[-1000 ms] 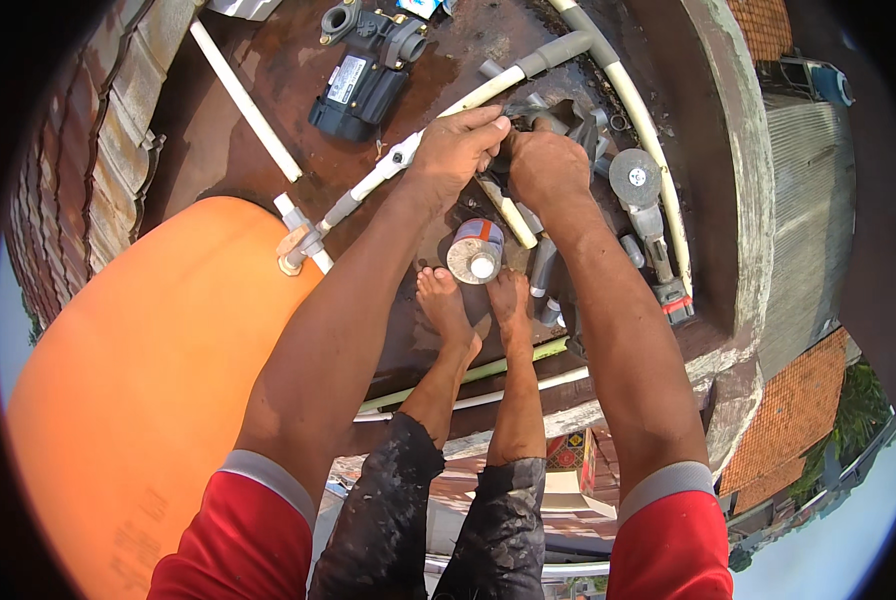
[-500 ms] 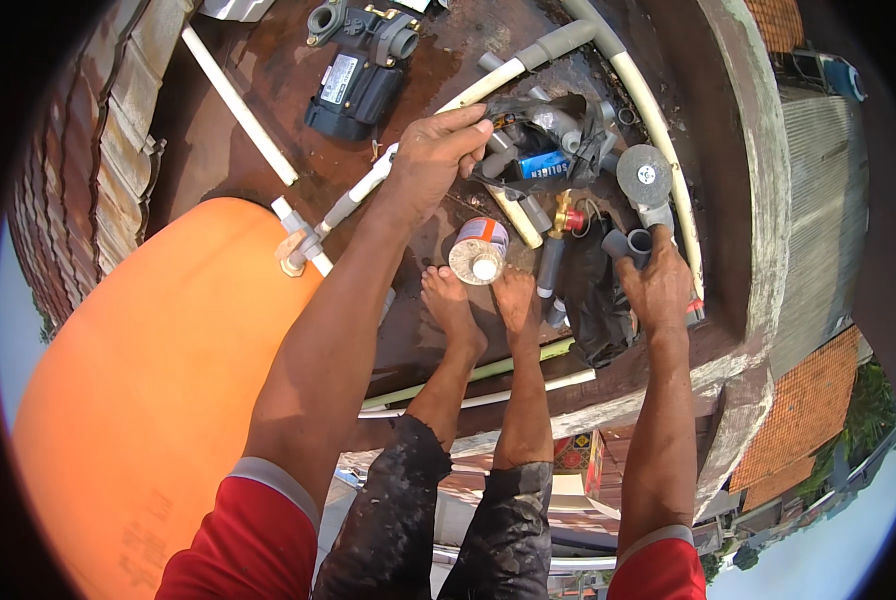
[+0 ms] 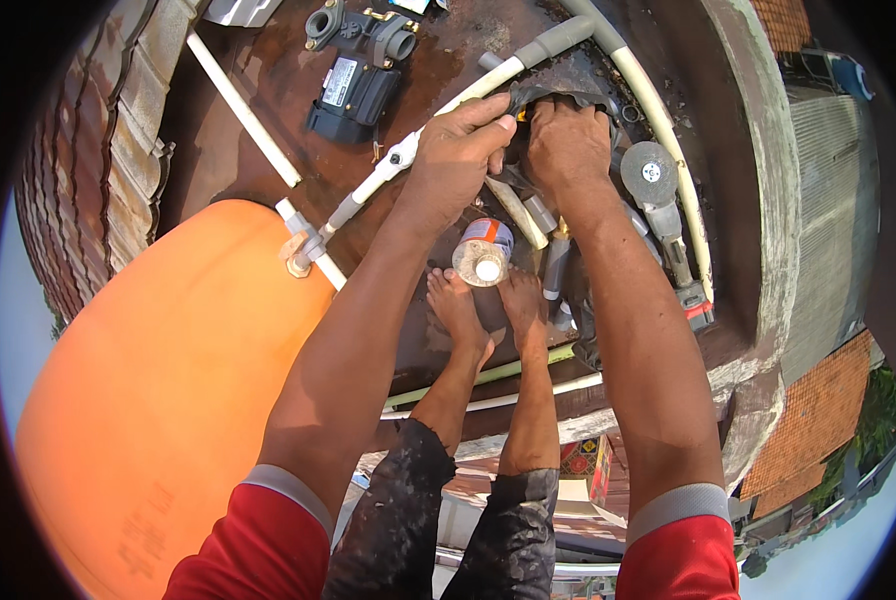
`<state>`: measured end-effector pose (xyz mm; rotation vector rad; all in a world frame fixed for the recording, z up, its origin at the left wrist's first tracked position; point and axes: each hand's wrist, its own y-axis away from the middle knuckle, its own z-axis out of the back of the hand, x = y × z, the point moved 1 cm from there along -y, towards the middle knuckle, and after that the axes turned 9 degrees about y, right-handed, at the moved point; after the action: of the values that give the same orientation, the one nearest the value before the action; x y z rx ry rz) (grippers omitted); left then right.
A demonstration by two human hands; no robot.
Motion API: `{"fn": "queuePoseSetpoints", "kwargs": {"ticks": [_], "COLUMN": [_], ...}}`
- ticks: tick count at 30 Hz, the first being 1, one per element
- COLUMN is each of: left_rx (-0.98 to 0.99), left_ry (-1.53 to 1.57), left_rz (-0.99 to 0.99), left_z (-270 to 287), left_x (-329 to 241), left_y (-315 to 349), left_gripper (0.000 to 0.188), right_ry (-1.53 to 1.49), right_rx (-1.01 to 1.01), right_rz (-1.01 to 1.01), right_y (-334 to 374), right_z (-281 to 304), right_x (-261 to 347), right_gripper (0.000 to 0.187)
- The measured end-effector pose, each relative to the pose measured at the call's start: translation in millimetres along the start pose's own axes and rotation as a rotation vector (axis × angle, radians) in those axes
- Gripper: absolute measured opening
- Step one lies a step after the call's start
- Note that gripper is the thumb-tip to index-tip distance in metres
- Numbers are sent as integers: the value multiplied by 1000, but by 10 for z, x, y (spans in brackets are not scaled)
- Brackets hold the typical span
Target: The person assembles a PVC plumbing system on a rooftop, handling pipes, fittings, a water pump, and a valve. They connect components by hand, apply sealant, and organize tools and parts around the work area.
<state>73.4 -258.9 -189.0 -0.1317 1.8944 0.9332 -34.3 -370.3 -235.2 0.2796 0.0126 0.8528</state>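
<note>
black bag (image 3: pixel 534 90): your left hand (image 3: pixel 453 155) pinches its rim. your right hand (image 3: pixel 573 150) is inside the bag; its grip can't be told.

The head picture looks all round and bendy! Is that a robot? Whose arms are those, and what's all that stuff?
No robot here: those are a person's own arms. A wide camera on the person's head looks down, and its fisheye lens bends straight edges.

The bare left hand is at the edge of a crumpled black plastic bag, its grip partly hidden. The bare right hand seems to reach inside; I can't see what it holds, if anything.

On the reddish-brown floor lie cream-coloured plastic pipes, a black pump-like machine and a grey tool with a round disc. A round can with a white cap is near the feet.
</note>
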Motion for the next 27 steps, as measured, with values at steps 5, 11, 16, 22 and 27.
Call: {"fn": "queuePoseSetpoints", "kwargs": {"ticks": [5,11,16,22,27], "left_rx": [-21,16,56,122,160], "left_ry": [-106,-88,-32,-65,57], "left_rz": [18,0,29,17,-14], "left_z": [-55,104,64,-94,-1], "left_x": [-22,24,13,104,26], "left_y": [-35,-92,1,8,-102], "left_gripper": [55,57,61,62,55], "right_ry": [49,-515,-984,-1865,-1354], "right_rx": [424,-227,-336,-657,-473], "right_rz": [-19,20,-502,-1008,-930], "right_y": [-130,951,1798,1895,2080], "right_z": [48,561,895,543,416], "right_x": [-357,-564,-760,-1179,-1171], "right_gripper": [35,49,37,39,34]}}
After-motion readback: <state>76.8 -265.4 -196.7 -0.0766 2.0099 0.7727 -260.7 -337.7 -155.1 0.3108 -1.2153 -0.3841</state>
